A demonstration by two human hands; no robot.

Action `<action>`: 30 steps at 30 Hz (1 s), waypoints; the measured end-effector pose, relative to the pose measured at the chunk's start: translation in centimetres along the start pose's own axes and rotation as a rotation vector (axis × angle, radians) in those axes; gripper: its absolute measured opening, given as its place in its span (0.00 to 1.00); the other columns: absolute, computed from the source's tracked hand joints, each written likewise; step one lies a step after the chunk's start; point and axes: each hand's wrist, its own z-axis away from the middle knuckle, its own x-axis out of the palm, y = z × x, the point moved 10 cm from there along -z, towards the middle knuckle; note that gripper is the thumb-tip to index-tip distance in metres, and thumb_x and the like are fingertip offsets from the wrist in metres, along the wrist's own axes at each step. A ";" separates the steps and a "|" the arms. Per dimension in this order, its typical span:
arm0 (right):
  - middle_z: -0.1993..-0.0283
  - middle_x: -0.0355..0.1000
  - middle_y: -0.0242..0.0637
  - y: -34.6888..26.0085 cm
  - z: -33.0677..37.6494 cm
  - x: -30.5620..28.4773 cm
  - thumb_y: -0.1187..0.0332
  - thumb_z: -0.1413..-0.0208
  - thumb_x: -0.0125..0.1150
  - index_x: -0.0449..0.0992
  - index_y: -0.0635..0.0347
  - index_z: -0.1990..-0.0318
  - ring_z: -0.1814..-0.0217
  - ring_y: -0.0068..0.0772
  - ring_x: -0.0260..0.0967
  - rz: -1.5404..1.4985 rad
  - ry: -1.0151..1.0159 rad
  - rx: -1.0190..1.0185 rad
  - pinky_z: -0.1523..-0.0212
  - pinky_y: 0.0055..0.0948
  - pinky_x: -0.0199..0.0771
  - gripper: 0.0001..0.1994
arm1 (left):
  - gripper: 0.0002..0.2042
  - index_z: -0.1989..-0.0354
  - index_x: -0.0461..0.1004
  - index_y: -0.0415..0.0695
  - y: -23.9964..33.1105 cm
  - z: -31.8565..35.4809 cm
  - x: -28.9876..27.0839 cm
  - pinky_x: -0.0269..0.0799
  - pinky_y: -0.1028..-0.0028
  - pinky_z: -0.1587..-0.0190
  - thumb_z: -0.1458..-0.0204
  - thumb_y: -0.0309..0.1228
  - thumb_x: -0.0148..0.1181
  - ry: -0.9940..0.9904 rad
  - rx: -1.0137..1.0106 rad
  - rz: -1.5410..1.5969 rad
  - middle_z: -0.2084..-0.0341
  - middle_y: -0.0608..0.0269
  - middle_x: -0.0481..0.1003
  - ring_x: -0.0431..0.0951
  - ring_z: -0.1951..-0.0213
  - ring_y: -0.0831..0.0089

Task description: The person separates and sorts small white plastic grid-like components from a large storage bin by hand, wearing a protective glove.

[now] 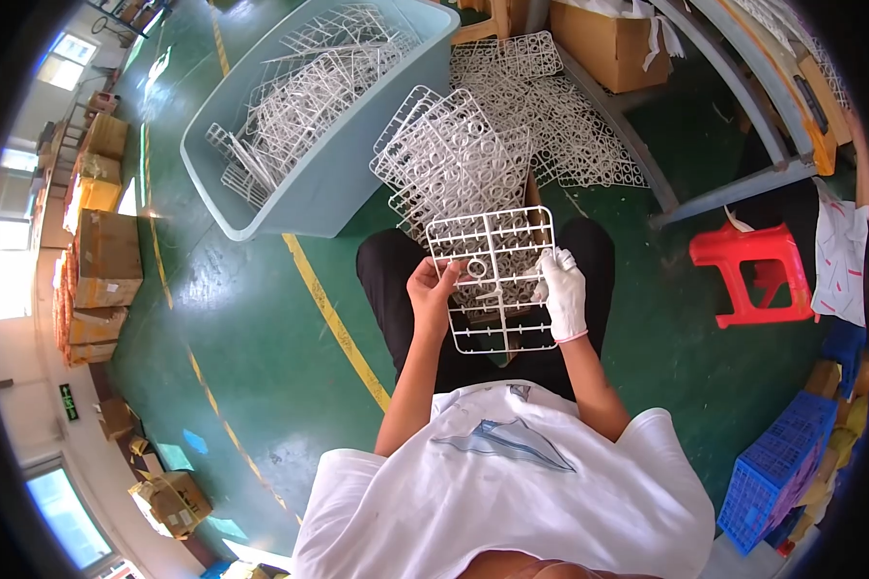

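Note:
Over my lap I hold up a white plastic sprue frame (492, 230), a rounded rectangle with a central bar and short cross-runners. My bare left hand (433, 292) is closed on its left side, thumb and fingertips beside a small white ring (476, 268) still attached to the runners. On the opposite edge my right hand (563, 292), in a white glove, grips the frame with bent fingers. Just beyond the held frame lies a heap of similar white sprue frames (454, 159), full of rings. What lies directly beneath the held frame is partly hidden.
A large light-blue tub (304, 207) at the far left holds many tangled sprue frames (319, 106). A red stool (753, 275) and a metal-framed table (734, 190) stand right. Cardboard boxes (106, 256) line the left wall; a blue crate (777, 473) sits lower right.

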 end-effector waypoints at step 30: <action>0.82 0.66 0.27 0.4 0.0 0.7 0.66 0.43 0.50 0.64 0.57 0.75 0.88 0.11 0.54 -0.010 -0.055 0.009 0.88 0.14 0.53 0.10 | 0.14 0.63 0.64 0.42 -1.2 -0.3 1.6 0.73 0.75 0.64 0.55 0.26 0.62 -0.211 -0.168 -0.135 0.70 0.65 0.71 0.74 0.62 0.76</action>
